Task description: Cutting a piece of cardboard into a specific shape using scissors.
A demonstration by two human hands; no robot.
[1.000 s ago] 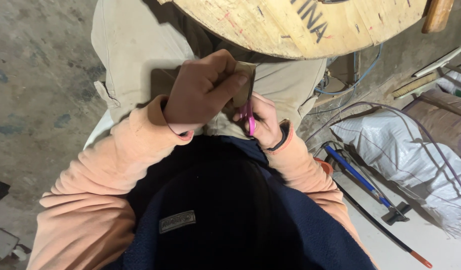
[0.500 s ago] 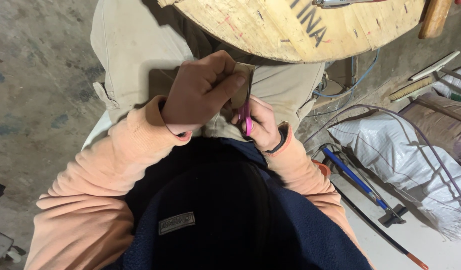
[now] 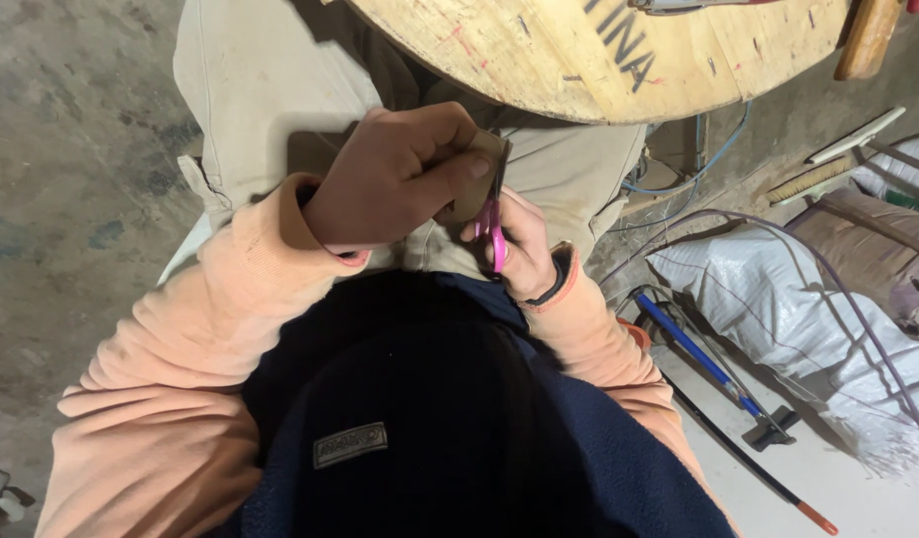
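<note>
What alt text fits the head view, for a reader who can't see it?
A person's left hand holds a small brown cardboard piece over their lap while the right hand works pink-handled scissors against its edge. A round wooden tabletop sits ahead, a white woven sack to the right.

A round wooden tabletop (image 3: pixel 619 50) is seen up top, white sack (image 3: pixel 778 309) and blue-handled tool (image 3: pixel 703 364) laid on concrete floor (image 3: pixel 71 149).

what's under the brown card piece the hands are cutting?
Under the brown card piece lie the person's beige trousers. The left hand covers most of the card; the right hand works pink-handled scissors at its edge. Its underside is hidden.
</note>
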